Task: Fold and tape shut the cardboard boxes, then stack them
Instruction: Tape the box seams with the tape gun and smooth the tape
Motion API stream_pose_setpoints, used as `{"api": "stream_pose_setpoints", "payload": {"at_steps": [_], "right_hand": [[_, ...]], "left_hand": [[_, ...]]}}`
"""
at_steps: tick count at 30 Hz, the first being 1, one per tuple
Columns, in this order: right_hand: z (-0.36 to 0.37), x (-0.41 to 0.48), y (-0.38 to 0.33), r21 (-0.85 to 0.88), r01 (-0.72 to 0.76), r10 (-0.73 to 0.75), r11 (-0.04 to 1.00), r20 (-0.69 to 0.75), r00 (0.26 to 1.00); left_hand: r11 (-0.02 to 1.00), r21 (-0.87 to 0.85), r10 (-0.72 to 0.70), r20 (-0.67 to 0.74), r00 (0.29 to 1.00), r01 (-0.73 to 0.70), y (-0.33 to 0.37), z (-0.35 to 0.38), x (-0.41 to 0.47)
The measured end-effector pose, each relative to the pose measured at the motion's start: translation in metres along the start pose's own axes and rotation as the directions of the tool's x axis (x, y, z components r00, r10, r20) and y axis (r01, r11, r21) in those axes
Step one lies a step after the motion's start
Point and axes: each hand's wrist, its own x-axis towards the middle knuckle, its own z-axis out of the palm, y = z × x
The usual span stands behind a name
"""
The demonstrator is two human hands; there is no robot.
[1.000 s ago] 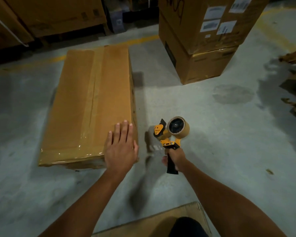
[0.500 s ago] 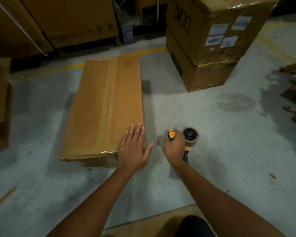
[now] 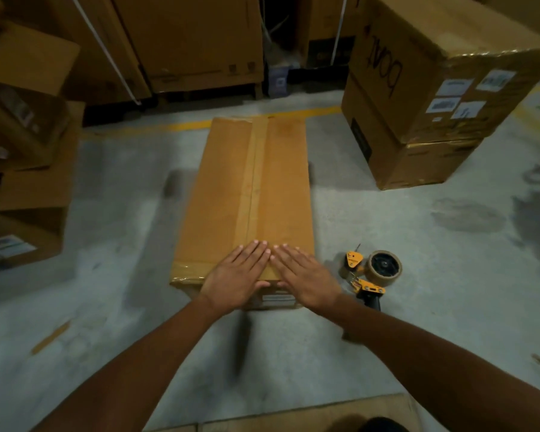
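Note:
A long flat cardboard box (image 3: 247,188) lies on the concrete floor in front of me, with brown tape along its centre seam and across its near end. My left hand (image 3: 236,277) and my right hand (image 3: 306,275) rest flat on the box's near end, fingers straight and fingertips almost meeting over the seam. An orange tape dispenser (image 3: 370,272) with a brown tape roll lies on the floor just right of the box, untouched.
Two stacked, labelled boxes (image 3: 427,98) stand at the back right. More boxes (image 3: 22,145) are piled at the left, and large cartons (image 3: 181,45) line the back wall. A yellow floor line (image 3: 184,124) runs behind the box. Flat cardboard (image 3: 293,416) lies at the bottom edge.
My right hand set the tape dispenser down on the floor and moved onto the box beside my left hand. My view shifted so the box is now centred.

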Motion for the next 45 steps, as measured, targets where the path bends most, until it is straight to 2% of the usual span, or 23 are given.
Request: {"api": "stream_pose_setpoints", "payload": {"at_steps": [2,6,9,10,11,13,15,18,22,24,26,28,29,31,33,35,38,40,42,44,45], "right_hand": [[0.002,-0.002,0.000,-0.009,0.010,-0.010,1.000,-0.002,1.000],[-0.012,0.016,-0.010,-0.040,-0.090,0.091,0.995,0.030,0.995],[-0.026,0.045,-0.015,-0.099,-0.129,0.141,0.987,0.124,0.982],[-0.026,0.049,-0.016,-0.102,-0.130,0.143,0.986,0.140,0.980],[-0.024,0.048,-0.016,-0.092,-0.132,0.144,0.987,0.146,0.979],[-0.018,0.043,-0.015,-0.058,-0.158,0.165,0.986,0.149,0.975],[-0.018,0.042,-0.014,-0.053,-0.187,0.194,0.981,0.184,0.964],[-0.028,0.046,-0.019,-0.050,-0.303,0.305,0.952,0.265,0.915],[-0.029,0.040,-0.027,0.004,-0.569,0.524,0.822,0.384,0.760],[-0.029,0.037,-0.026,0.030,-0.566,0.514,0.824,0.383,0.768],[-0.031,0.033,-0.019,0.030,-0.472,0.428,0.881,0.377,0.822],[-0.034,0.029,-0.011,0.031,-0.383,0.337,0.923,0.413,0.846],[-0.034,0.027,-0.008,0.039,-0.361,0.310,0.932,0.431,0.847],[-0.035,0.027,-0.007,0.047,-0.355,0.299,0.934,0.444,0.845],[-0.037,0.027,-0.009,0.068,-0.366,0.301,0.928,0.442,0.845],[-0.038,0.027,-0.010,0.095,-0.385,0.310,0.918,0.435,0.845],[-0.039,0.027,-0.018,0.124,-0.464,0.383,0.877,0.402,0.831],[-0.039,0.029,-0.029,0.117,-0.584,0.503,0.803,0.393,0.770],[-0.036,0.032,-0.038,0.137,-0.729,0.644,0.670,0.380,0.664],[-0.037,0.038,-0.049,0.224,-0.864,0.791,0.451,0.349,0.503],[-0.036,0.041,-0.053,0.301,-0.908,0.858,0.291,0.339,0.387]], "left_hand": [[1.000,-0.003,0.002,0.003,1.000,-0.002,-0.002,0.004,-0.001],[0.998,-0.054,0.022,0.007,1.000,-0.021,-0.003,0.004,0.000],[0.999,0.018,0.044,-0.077,0.996,-0.042,-0.018,0.000,-0.005],[1.000,-0.003,0.015,-0.076,0.997,-0.015,-0.025,-0.001,-0.007],[0.995,-0.064,-0.076,-0.027,0.997,0.074,-0.032,-0.004,-0.011],[0.942,-0.126,-0.295,0.124,0.947,0.310,-0.041,-0.011,-0.018],[0.920,-0.113,-0.360,0.146,0.922,0.376,-0.038,-0.014,-0.016],[0.946,-0.120,-0.289,0.107,0.951,0.301,-0.039,-0.012,-0.018],[0.989,-0.121,-0.081,0.017,0.997,0.083,-0.062,0.003,-0.026],[0.991,-0.109,-0.079,-0.007,0.997,0.078,-0.066,0.006,-0.033],[0.984,-0.087,-0.157,-0.001,0.988,0.156,-0.063,0.006,-0.035],[0.941,-0.106,-0.322,0.017,0.947,0.322,-0.054,0.004,-0.037],[0.894,-0.130,-0.428,0.034,0.903,0.429,-0.049,0.002,-0.039],[0.755,-0.174,-0.617,0.141,0.774,0.633,-0.041,-0.002,-0.044],[0.640,-0.214,-0.702,0.228,0.675,0.738,-0.035,-0.006,-0.047],[0.604,-0.246,-0.718,0.247,0.651,0.759,-0.033,-0.007,-0.046],[0.647,-0.274,-0.690,0.187,0.699,0.712,-0.045,-0.004,-0.054],[0.696,-0.295,-0.643,0.148,0.751,0.654,-0.052,0.002,-0.066],[0.684,-0.395,-0.614,0.144,0.776,0.614,-0.057,0.007,-0.071],[0.564,-0.561,-0.622,0.195,0.759,0.606,-0.063,0.008,-0.070],[0.437,-0.664,-0.637,0.248,0.730,0.607,-0.068,0.008,-0.068]]}}
